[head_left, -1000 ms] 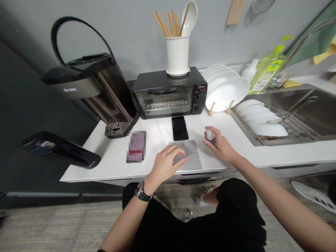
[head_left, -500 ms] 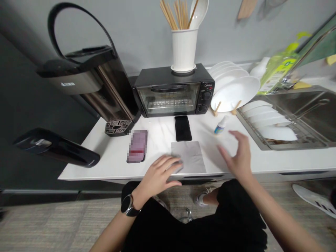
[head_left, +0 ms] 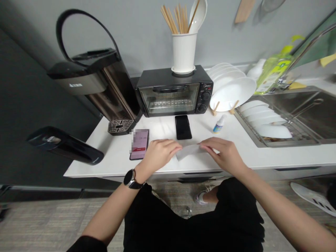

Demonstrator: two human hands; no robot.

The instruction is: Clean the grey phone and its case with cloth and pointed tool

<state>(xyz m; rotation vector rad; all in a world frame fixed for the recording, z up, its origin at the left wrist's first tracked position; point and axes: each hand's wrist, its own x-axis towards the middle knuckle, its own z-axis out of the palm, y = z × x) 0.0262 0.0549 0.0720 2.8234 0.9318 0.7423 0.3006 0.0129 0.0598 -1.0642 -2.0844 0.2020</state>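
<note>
A thin light-grey cloth [head_left: 189,151] is stretched between my two hands over the front of the white counter, its far edge raised and bent. My left hand [head_left: 164,153], with a watch on the wrist, pinches the cloth's left end. At the right end, my right hand [head_left: 222,153] grips it between thumb and fingers. Just behind the cloth lies a black smartphone [head_left: 183,127], face up. A small white bottle [head_left: 219,124] with a blue label stands beyond my right hand. Another phone [head_left: 140,144], its screen lit pinkish, rests left of my left hand.
A black toaster oven [head_left: 173,99] carries a white cup [head_left: 184,52] of chopsticks. To the left are a hot-water dispenser [head_left: 105,87] and a dark flask [head_left: 68,146]. White plates [head_left: 231,92] stand in a rack beside the sink [head_left: 308,124]. Another person's shoe [head_left: 311,196] shows at right.
Both hands have moved in to the cloth and closed on its ends. The cloth, flat on the counter before, is now lifted and bent. The bottle and black smartphone stay in place.
</note>
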